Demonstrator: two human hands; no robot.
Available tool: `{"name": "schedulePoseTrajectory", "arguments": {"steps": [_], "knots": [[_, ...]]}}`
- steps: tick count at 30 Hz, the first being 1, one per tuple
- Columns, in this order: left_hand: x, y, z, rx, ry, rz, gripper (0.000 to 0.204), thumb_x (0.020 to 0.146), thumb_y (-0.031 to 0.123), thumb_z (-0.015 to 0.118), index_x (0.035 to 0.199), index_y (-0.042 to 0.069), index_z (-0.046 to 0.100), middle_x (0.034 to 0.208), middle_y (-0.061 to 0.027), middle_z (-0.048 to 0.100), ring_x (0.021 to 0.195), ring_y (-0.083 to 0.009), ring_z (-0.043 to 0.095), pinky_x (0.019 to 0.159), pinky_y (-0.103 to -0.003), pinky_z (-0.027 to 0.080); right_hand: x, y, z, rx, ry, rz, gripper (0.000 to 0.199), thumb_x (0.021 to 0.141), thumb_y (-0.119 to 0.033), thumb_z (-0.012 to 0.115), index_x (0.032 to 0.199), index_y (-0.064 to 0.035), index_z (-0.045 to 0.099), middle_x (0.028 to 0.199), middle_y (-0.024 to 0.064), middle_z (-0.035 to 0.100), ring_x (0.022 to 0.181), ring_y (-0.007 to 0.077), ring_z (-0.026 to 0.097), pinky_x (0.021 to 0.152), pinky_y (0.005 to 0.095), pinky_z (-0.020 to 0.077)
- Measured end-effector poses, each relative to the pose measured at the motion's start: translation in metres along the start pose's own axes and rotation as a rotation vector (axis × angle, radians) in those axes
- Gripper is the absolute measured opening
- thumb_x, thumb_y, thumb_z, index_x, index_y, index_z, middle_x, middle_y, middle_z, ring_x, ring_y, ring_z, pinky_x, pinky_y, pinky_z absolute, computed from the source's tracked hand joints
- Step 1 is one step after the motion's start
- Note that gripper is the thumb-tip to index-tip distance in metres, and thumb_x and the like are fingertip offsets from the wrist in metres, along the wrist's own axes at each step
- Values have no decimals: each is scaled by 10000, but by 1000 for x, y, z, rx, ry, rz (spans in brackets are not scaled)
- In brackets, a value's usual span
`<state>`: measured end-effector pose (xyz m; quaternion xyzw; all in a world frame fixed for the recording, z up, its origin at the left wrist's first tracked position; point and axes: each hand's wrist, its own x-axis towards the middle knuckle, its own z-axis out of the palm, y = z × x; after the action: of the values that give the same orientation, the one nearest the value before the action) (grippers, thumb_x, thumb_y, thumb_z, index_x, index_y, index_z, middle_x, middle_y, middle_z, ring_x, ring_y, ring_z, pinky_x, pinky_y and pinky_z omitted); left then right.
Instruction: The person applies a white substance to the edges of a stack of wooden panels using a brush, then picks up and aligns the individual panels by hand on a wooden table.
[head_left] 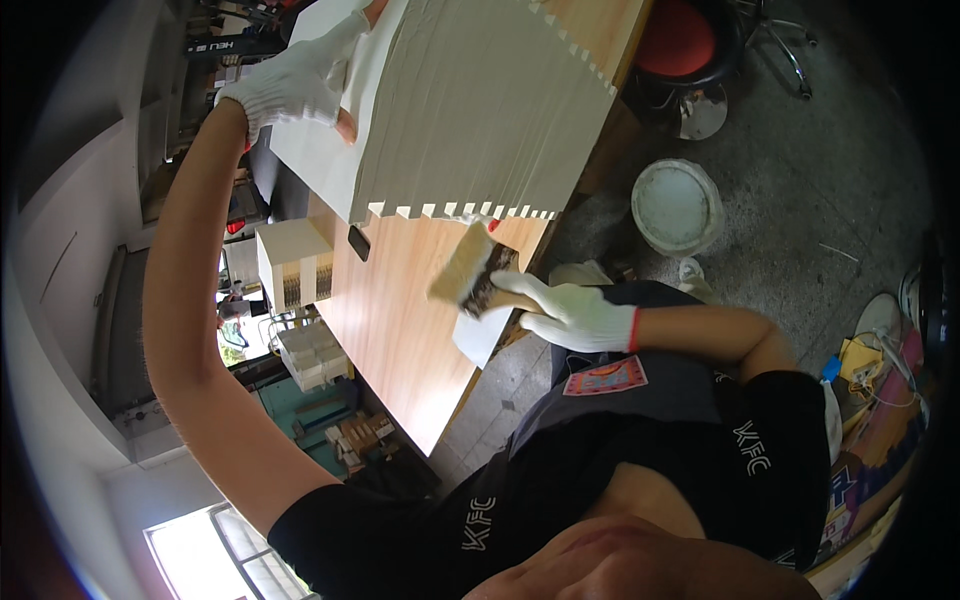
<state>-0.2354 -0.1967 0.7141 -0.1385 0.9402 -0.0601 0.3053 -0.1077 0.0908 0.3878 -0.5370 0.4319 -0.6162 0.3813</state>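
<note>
We see one white box [470, 100] with notched finger-joint edges, tilted up on the far end of the wooden bench [400, 310]. Our left hand [295, 85], in a white glove, lies spread against its left face, fingers curled over the upper edge. Bench's near half is bare; one small dark object [358, 242] lies just below the box. Left of the bench: one pale block [295, 262], then a stack of small white pieces [313, 355]. Our right hand [575, 312], gloved, is closed around one wide brush [470, 270], bristles touching the box's lower notched edge at the bench's right edge. On the floor at right: one round white bucket [677, 205] and one red stool [685, 40].
</note>
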Motion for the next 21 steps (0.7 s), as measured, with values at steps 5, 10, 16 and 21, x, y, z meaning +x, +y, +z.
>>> {"name": "schedulePoseTrajectory", "arguments": {"steps": [5,10,16,21], "knots": [[-2,4,-3,-22,-28,-21,1565,449,2,973,1656,337,36,1599,-172,431,1266,-316,542,1127,-421,425,62,-47,-134,-1116,-73,-453,639,997,-76,531,1555,-337,361,683,12,551,506,141,564,439,309,477],[-4,10,-6,-43,-32,30,1566,460,18,974,1658,348,20,1600,-186,426,1242,-319,534,1118,-413,410,127,-107,-265,-1318,-89,-142,511,1003,-199,521,1446,-450,474,736,28,593,540,176,603,485,318,501],[0,7,-6,9,-78,-80,1574,447,62,973,1652,370,9,1449,-229,540,1197,-365,563,1067,-435,441,107,-99,-346,-1328,328,-612,281,965,-279,527,1135,-343,741,944,91,712,732,283,696,631,425,558],[-4,13,-7,-14,-5,67,1514,489,110,966,1653,334,25,1112,-219,688,1074,-407,628,986,-446,481,92,-118,-302,-1362,381,-678,497,998,-164,519,1389,-471,520,824,49,599,650,196,620,580,324,513]]}}
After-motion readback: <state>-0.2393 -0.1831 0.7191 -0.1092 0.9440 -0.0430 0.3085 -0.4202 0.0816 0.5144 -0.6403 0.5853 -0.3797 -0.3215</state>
